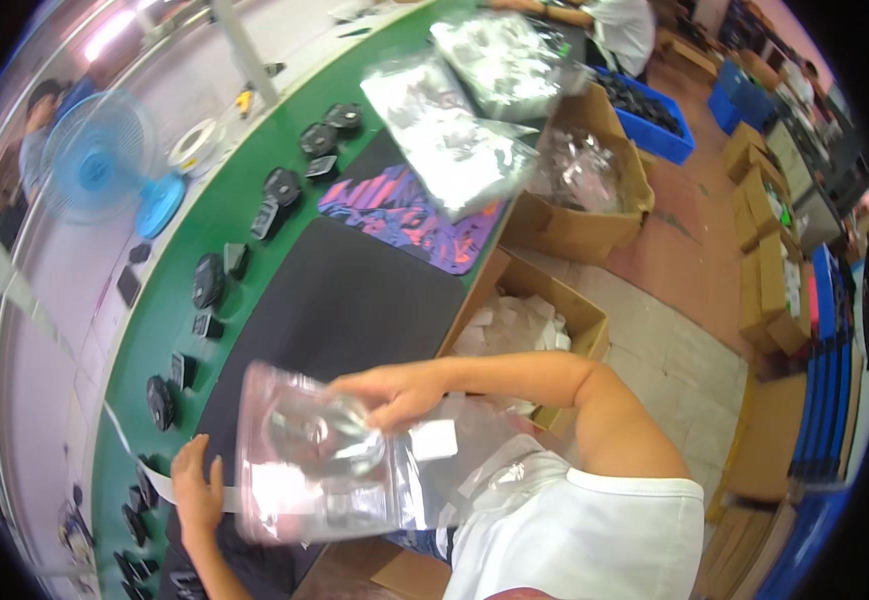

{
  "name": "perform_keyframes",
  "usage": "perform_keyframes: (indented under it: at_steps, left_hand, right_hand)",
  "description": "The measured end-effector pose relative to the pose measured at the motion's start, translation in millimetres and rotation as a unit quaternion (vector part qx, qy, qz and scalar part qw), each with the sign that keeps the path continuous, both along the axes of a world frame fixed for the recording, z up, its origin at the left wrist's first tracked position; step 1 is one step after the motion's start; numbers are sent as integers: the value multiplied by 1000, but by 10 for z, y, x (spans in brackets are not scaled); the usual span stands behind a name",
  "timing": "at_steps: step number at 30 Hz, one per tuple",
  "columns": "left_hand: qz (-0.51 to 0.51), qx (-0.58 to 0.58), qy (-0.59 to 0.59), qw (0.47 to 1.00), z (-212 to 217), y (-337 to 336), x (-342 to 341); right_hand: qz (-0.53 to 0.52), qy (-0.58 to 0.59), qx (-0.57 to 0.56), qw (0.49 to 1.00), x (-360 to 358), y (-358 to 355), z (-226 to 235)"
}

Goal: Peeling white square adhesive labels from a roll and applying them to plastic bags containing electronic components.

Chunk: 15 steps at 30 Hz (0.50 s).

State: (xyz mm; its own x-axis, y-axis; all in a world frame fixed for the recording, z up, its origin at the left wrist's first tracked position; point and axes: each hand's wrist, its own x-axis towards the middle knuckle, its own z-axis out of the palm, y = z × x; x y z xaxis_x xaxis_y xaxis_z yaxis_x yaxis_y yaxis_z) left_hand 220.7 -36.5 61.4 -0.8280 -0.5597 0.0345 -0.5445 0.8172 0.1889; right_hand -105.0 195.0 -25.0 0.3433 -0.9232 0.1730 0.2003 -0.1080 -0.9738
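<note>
My right hand is closed on the upper edge of a transparent plastic blister shell, holding it tilted above the black mat. Round moulded hollows show in the shell, and glare blurs part of it. To its left, my left hand has its fingers apart and holds nothing that I can see. A white strip runs behind that hand. Along the green table stand black round devices and small black blocks, several of each, in a row.
Stacked shiny plastic shells lie beyond a purple patterned mat. Cardboard boxes, one with plastic and one with white scraps, stand at the table's right. A blue fan is at far left; another person works beyond.
</note>
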Motion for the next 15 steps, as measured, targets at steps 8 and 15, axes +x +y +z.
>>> perform_keyframes:
  at_steps: [8,15]
  left_hand:
    - [-130,26,49,990,-607,477,-1148]
    - [-200,14,21,980,-778,856,-2340]
  right_hand:
    - [-363,-132,169,907,-814,1792,-625]
    - [-728,-172,193,635,-1646,3382,-1694]
